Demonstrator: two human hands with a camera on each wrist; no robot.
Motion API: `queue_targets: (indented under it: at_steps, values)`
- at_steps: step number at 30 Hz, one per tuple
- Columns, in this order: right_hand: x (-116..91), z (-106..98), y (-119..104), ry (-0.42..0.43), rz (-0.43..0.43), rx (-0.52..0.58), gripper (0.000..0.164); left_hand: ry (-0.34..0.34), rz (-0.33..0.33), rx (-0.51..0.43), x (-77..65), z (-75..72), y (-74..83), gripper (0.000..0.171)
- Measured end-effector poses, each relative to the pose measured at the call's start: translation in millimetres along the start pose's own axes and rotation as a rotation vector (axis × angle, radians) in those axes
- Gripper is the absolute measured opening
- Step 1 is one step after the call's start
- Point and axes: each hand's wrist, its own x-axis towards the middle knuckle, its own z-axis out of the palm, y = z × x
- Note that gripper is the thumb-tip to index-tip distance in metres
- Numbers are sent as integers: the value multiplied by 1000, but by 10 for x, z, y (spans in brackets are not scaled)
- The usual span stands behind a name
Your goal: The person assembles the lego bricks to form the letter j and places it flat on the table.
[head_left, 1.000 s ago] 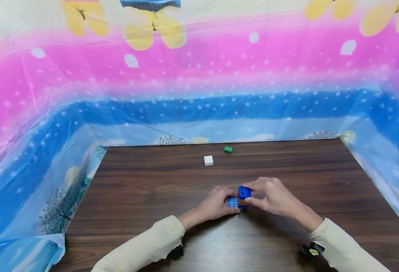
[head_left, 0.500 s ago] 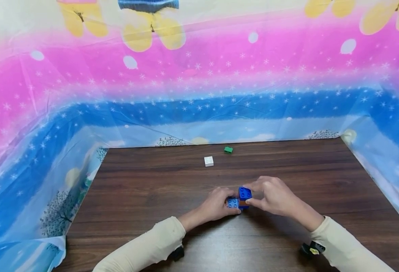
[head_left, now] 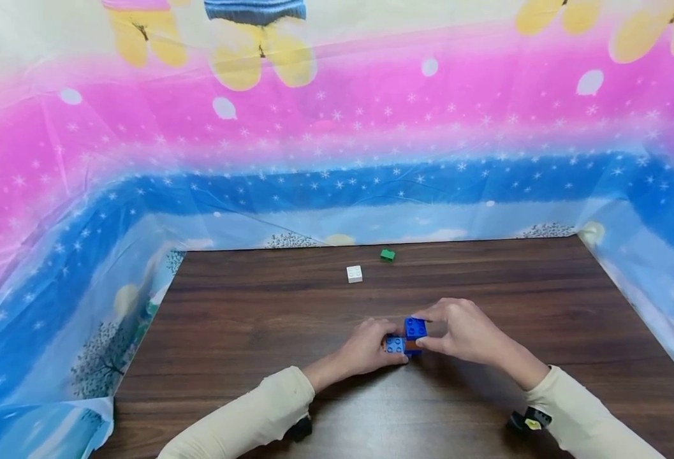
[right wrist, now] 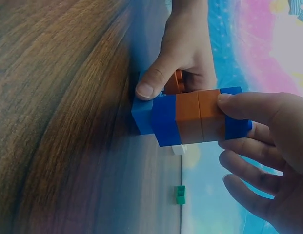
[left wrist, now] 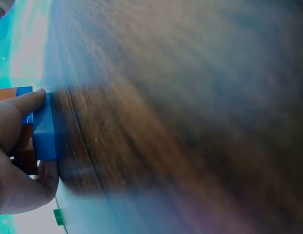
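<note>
Between the hands stands a small tower of toy building bricks. At its base is a light blue brick (right wrist: 142,117), with a dark blue brick (right wrist: 166,120) over it, then two orange bricks (right wrist: 200,117). A dark blue top brick (head_left: 415,327) caps the tower. My left hand (head_left: 368,346) grips the base, thumb on the light blue brick in the right wrist view. Beside the tower, another orange brick (right wrist: 173,84) shows partly behind the left thumb. My right hand (head_left: 464,333) pinches the tower near the top, its thumb over the upper orange and top blue bricks.
A white brick (head_left: 354,274) lies on the wooden table (head_left: 245,299) beyond the hands. Farther back, near the table's far edge, is a small green brick (head_left: 388,255). A printed cloth (head_left: 337,185) walls in the back and sides.
The dark blue top brick, tilted and slightly turned one second ago, now sits straighter on the tower. Both hands keep their hold in nearly the same place.
</note>
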Motion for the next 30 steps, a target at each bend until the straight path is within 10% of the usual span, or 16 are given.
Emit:
queue_targets:
  at_steps: [30]
  values:
    - [193,-109,421,0,-41,144,33,-5,-39,-26,-2,18,-5,38]
